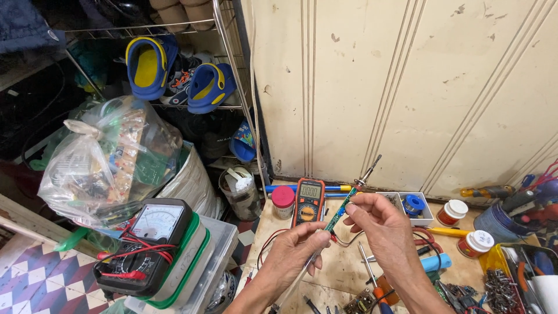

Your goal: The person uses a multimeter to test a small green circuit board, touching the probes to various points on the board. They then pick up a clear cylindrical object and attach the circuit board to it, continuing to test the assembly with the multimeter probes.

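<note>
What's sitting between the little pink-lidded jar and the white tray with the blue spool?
In the head view, an orange digital multimeter stands between the pink-lidded jar and the white tray. The soldering iron's tip, held in both hands, crosses there too.

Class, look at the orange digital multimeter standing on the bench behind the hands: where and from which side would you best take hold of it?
Probably grip the orange multimeter by its two long side edges around the middle, coming from above and in front. It stands propped upright with its face toward the camera, the sides look free, and the left hand and right hand, busy with the narrow green circuit board, sit just in front.
</note>
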